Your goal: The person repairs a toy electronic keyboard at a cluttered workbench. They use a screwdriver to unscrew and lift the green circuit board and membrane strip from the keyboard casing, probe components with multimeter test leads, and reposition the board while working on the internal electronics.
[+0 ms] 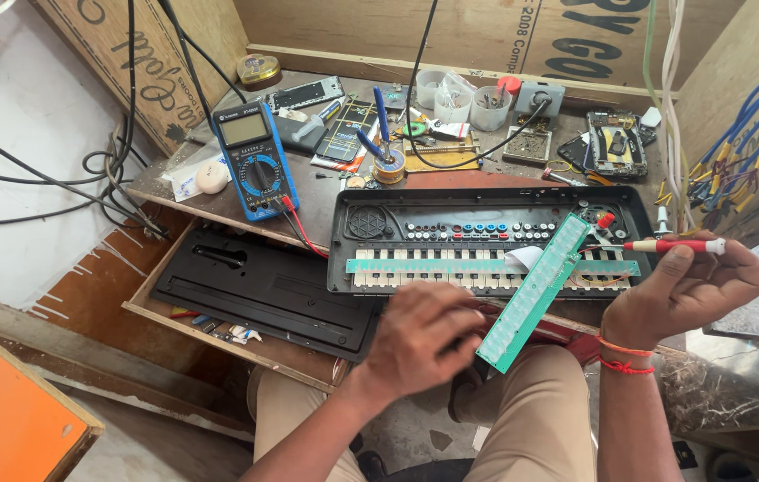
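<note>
Worn wooden tabletop (326, 192) w/ an opened black plastic keyboard shell (487, 236), keys exposed. Long green circuit strip (536, 290) tilts across its front; left hand (420, 339) grip closed on the strip's lower end, fingertips hidden. Right hand (683, 290) grip tight on a red-handled screwdriver (670, 245), tip hard to make out.

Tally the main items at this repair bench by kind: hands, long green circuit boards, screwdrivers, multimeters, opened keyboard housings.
Hands: 2, left hand and right hand
Long green circuit boards: 2, loose board and fitted board
Screwdrivers: 1, red-handled screwdriver
Multimeters: 1, blue multimeter
Opened keyboard housings: 1, keyboard housing
Total: 7
</note>
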Demonstrator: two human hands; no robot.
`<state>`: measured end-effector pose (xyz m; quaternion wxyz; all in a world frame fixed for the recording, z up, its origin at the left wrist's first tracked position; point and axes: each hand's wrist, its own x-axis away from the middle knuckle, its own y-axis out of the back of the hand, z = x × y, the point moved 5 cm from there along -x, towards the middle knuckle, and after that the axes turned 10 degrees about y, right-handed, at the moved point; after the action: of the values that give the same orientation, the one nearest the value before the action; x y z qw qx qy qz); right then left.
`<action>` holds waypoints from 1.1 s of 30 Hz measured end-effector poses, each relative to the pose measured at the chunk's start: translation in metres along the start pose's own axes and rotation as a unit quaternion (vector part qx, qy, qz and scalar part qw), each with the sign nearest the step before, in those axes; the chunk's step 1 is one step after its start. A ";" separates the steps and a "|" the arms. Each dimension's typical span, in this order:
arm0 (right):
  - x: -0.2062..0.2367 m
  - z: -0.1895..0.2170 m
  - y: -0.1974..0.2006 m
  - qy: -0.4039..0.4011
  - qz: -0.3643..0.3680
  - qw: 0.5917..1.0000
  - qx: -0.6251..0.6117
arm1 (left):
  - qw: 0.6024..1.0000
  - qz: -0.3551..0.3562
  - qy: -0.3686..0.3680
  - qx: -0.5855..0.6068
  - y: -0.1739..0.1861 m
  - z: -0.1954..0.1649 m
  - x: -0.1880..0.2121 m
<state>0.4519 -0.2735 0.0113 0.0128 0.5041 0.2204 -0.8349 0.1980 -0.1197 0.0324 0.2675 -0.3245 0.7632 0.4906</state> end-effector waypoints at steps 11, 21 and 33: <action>0.000 0.005 -0.001 0.001 -0.017 1.000 -0.007 | 0.991 -0.063 0.115 -0.016 0.033 0.035 -0.002; 0.000 0.013 -0.003 -0.007 -0.045 0.999 -0.003 | 0.994 -0.020 0.053 -0.096 0.008 0.034 -0.002; 0.018 0.048 0.062 -0.258 -0.070 0.955 -0.131 | 0.991 -0.036 0.072 -0.107 0.004 0.046 0.001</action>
<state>0.4178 -0.3441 -0.0071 0.0766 0.2484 0.3521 -0.8991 0.1988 -0.0764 0.0166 0.1929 -0.4132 0.7113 0.5349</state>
